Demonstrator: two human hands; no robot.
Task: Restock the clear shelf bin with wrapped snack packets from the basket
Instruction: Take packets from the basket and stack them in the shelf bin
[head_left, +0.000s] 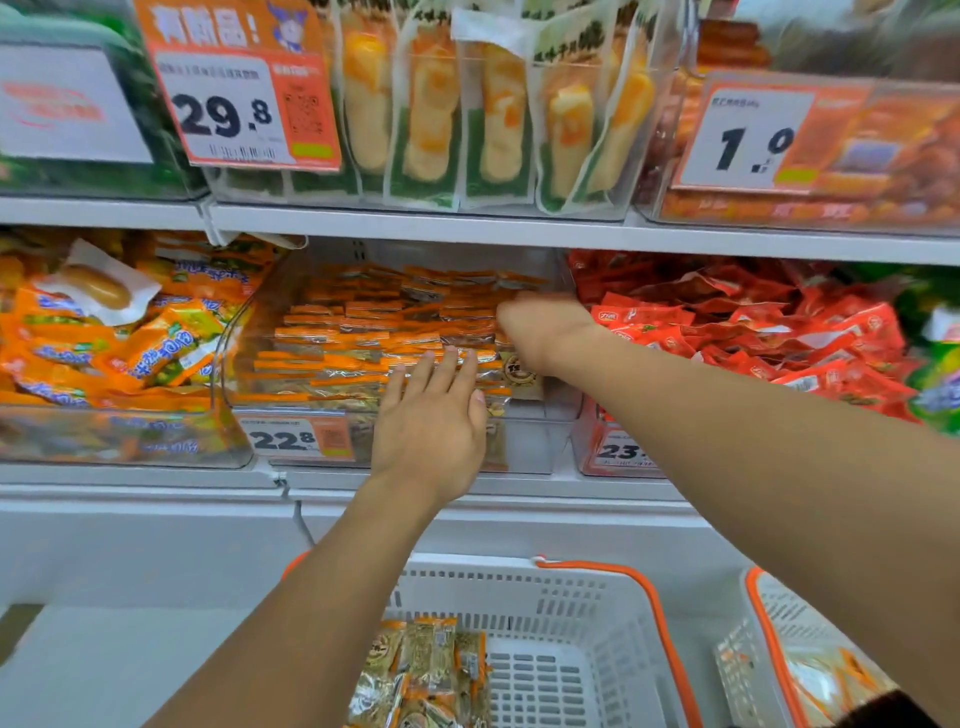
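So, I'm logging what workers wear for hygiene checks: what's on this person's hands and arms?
Nothing on the left hand or right hand: no gloves, rings, watch or bracelets visible. Both forearms are bare; a dark sleeve edge shows at the frame's lower right corner.

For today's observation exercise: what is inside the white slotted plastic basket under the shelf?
The white slotted plastic basket holds a few orange-and-gold wrapped snack packets at its left side. The left forearm covers that corner, so any packets beneath it cannot be seen.
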